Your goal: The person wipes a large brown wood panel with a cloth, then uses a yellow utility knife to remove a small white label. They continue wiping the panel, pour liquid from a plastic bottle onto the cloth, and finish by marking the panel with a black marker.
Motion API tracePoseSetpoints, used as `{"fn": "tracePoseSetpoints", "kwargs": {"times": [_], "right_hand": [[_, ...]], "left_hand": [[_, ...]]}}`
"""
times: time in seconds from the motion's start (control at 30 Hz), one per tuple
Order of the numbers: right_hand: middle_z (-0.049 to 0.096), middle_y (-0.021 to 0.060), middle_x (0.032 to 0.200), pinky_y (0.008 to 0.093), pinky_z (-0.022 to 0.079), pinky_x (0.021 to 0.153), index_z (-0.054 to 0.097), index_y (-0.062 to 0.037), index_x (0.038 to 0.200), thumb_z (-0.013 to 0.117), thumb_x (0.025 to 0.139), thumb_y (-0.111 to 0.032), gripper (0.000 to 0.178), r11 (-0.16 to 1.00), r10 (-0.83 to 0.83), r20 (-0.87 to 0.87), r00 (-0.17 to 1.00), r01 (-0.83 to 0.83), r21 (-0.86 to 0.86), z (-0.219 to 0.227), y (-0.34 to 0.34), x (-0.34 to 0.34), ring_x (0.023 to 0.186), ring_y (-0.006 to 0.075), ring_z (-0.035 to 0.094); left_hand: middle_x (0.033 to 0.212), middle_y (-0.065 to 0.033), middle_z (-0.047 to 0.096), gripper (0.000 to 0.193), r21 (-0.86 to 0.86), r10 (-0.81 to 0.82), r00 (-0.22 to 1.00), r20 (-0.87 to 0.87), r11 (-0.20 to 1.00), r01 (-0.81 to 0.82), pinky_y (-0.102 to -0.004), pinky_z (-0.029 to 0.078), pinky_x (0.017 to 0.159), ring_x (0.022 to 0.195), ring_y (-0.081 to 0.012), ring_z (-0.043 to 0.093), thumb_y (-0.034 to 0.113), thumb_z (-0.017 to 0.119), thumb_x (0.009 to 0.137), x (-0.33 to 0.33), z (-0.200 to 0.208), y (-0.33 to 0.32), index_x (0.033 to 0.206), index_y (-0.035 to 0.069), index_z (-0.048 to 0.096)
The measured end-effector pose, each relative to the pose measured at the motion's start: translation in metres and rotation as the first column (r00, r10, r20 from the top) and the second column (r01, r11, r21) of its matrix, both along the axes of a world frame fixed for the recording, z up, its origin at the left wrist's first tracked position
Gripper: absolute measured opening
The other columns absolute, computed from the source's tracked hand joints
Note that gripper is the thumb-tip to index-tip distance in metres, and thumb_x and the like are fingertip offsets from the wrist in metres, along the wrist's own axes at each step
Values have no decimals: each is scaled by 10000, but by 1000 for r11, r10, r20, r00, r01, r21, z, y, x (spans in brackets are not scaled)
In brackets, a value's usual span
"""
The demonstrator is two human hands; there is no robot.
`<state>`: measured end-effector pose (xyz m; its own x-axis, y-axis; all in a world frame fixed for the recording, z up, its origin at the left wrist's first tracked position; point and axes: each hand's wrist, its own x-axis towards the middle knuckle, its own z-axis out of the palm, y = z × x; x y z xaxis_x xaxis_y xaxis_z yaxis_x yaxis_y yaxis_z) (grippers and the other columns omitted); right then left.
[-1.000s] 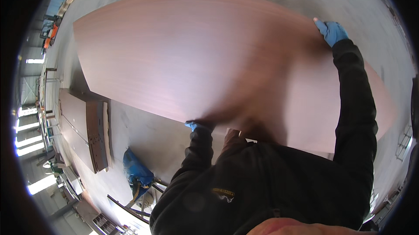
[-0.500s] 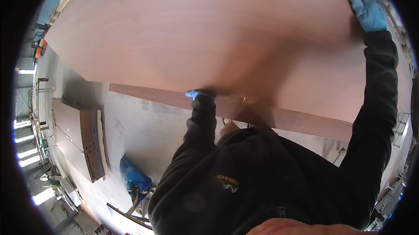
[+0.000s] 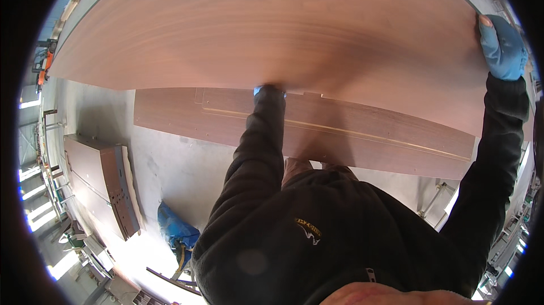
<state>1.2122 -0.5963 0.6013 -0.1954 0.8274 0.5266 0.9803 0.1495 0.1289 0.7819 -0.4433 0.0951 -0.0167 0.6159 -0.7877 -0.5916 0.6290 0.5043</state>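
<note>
Gripping a big reddish-brown wood panel (image 3: 272, 27) w/ both hands, the person holds it up in front of the body, so it fills most of the upper frame. Right hand (image 3: 503, 47), in a blue glove, is closed over the panel's far right edge near the top, fingers wrapped round the edge, arm stretched up in a black sleeve. Left hand (image 3: 267, 90) is at the panel's lower edge, about mid-width; only a sliver of blue glove shows where the sleeve meets the wood, rest hidden behind the panel. Looks clamped on the edge from below, but how far the fingers curl can't be told.

Panel face is smooth veneer w/ horizontal grain, tilted toward the camera, lower edge bowed by the lens.

Below and behind it lies a stack of similar brown boards (image 3: 362, 135), flat, w/ a pale strip running along the length. Left hand sits just above that stack; touching or not, can't tell.

Grey concrete floor (image 3: 170, 163) underneath. At left, well apart, another dark-brown panel stack (image 3: 99, 183) w/ a drilled edge board. Near the person's left side, a blue bag (image 3: 178, 231) on the floor. Workshop racks and bright windows along the left rim, too small to make out.
</note>
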Motion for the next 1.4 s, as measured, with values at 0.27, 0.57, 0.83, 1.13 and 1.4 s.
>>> {"fn": "tracePoseSetpoints", "kwargs": {"times": [0.27, 0.57, 0.83, 1.13, 1.4], "right_hand": [[649, 75, 739, 317, 480, 638, 764, 24, 971, 709, 1083, -318, 364, 994, 108, -50, 993, -107, 21, -30, 6, 9, 652, 191, 597], [684, 103, 827, 325, 518, 667, 758, 20, 1037, 704, 1083, -187, 219, 970, 241, 63, 968, -238, -57, -48, 20, 18, 703, 231, 654], [629, 126, 566, 419, 504, 502, 731, -60, 676, 712, 1003, -402, 474, 979, 182, 63, 981, -187, 80, -49, 30, -12, 507, 345, 643], [636, 132, 567, 403, 493, 499, 744, -39, 685, 761, 987, -368, 447, 989, 135, -57, 989, -132, 60, -60, 34, -17, 502, 316, 640], [562, 164, 539, 440, 445, 477, 674, -53, 597, 778, 956, -459, 552, 985, 101, 190, 977, -125, 117, -54, 18, -29, 492, 382, 588]], "left_hand": [[1733, -122, 404, 629, -6, -76, 995, -67, 997, 75, -613, 291, 1279, 1584, -411, 378, 422, 472, 1141, 25, -17, 33, 1653, 59, 430], [1737, -125, 395, 637, -20, -177, 977, -116, 984, 176, -601, 290, 1284, 1586, -409, 376, 425, 475, 1140, 32, -35, 36, 1656, 55, 423], [1741, -128, 388, 644, -22, -184, 979, -84, 983, 183, -590, 290, 1290, 1588, -408, 373, 428, 477, 1138, 36, -42, 37, 1658, 52, 416], [1746, -131, 379, 653, -28, -188, 979, -72, 982, 187, -577, 289, 1295, 1590, -406, 371, 431, 480, 1137, 39, -47, 34, 1661, 49, 408], [1750, -133, 371, 660, -8, -202, 976, -77, 979, 202, -566, 288, 1300, 1591, -404, 368, 434, 482, 1136, 38, -34, 35, 1663, 46, 402]]}}
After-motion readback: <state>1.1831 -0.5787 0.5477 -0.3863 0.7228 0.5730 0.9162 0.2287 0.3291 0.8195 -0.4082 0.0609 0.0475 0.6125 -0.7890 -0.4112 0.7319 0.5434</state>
